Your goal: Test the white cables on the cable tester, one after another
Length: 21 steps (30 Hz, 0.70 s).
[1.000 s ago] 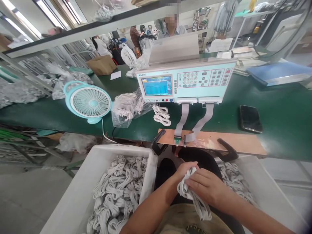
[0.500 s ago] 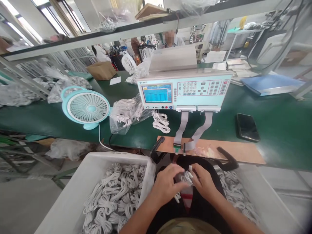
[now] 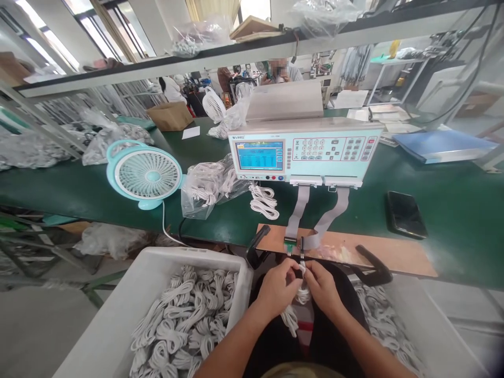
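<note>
Just below the wooden strip (image 3: 346,251), my left hand (image 3: 279,283) and my right hand (image 3: 321,283) are close together, both closed on a white cable bundle (image 3: 302,295). The bundle's upper end is near the small black connector (image 3: 302,247); whether they touch is hard to tell. Beside it sits a green connector board (image 3: 290,245). Grey ribbon cables (image 3: 298,212) run from both up to the light-blue tester (image 3: 331,157) with its lit screen. Another white cable bundle (image 3: 290,319) hangs beneath my left hand.
White bins of bundled cables stand left (image 3: 147,257) and right (image 3: 429,315). On the green table (image 3: 366,210) are a blue fan (image 3: 151,176), bagged cables (image 3: 205,184), a loose cable coil (image 3: 263,201), a phone (image 3: 405,214) and a blue folder (image 3: 443,145). Black clamps flank the wooden strip.
Both hands have moved up toward the connectors with the cable bundle. The hanging bundle shows more fully. The camera view has shifted slightly, and the person behind the tester has raised their hands.
</note>
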Tool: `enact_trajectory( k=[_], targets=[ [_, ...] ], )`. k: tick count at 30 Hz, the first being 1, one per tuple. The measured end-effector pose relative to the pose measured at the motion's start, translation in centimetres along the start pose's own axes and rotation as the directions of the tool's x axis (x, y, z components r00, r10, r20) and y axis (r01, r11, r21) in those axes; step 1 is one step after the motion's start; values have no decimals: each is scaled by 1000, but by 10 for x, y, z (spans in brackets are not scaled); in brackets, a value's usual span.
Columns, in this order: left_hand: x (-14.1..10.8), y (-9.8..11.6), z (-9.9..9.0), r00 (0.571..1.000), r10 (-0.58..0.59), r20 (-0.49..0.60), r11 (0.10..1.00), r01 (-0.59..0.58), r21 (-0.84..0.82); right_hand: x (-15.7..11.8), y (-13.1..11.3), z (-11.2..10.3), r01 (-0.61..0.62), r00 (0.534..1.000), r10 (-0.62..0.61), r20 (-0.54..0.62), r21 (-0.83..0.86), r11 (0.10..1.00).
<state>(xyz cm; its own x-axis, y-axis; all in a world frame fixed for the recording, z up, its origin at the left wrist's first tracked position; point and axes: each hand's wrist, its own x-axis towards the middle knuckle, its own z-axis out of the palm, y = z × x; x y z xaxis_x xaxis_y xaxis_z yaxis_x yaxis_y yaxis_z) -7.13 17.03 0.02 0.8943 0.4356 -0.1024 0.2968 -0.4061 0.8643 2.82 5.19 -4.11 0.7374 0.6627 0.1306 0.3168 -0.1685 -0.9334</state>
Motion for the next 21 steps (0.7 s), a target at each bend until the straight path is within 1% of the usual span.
enact_trajectory(
  k=[2, 3, 5, 9, 11, 13, 15, 17, 19, 21],
  targets=[
    [1, -2, 2, 997, -47, 65, 991, 55, -126, 2, 1, 2, -34, 999, 34, 3, 53, 998],
    [2, -2, 3, 995, -61, 73, 982, 73, -173, 3, 1, 3, -52, 999, 51, 8, 82, 995],
    [3, -2, 6, 996, -76, 54, 968, 86, -234, 4, 2, 5, -80, 997, 78, 18, 137, 987],
    [6, -4, 10, 998, -51, 25, 958, 56, -280, 4, 1, 7, -119, 993, 120, 9, 232, 965],
    [8, -8, 10, 997, -80, 19, 945, 82, -317, 4, 0, 7, -142, 989, 150, -6, 273, 951],
    [9, -13, 10, 991, -137, 11, 910, 130, -394, 4, -1, 8, -167, 983, 181, -16, 314, 935],
    [10, -18, 8, 982, -180, 47, 849, 180, -496, 5, -2, 8, -196, 976, 216, -16, 355, 914],
    [11, -23, 4, 968, -200, 155, 754, 252, -607, 5, -6, 8, -236, 966, 259, -1, 403, 884],
    [9, -27, -3, 944, -172, 283, 625, 326, -709, 6, -9, 8, -292, 949, 313, 31, 459, 839],
    [7, -30, -8, 927, -100, 361, 509, 359, -782, 8, -13, 9, -347, 928, 367, 67, 516, 783]
  ],
)
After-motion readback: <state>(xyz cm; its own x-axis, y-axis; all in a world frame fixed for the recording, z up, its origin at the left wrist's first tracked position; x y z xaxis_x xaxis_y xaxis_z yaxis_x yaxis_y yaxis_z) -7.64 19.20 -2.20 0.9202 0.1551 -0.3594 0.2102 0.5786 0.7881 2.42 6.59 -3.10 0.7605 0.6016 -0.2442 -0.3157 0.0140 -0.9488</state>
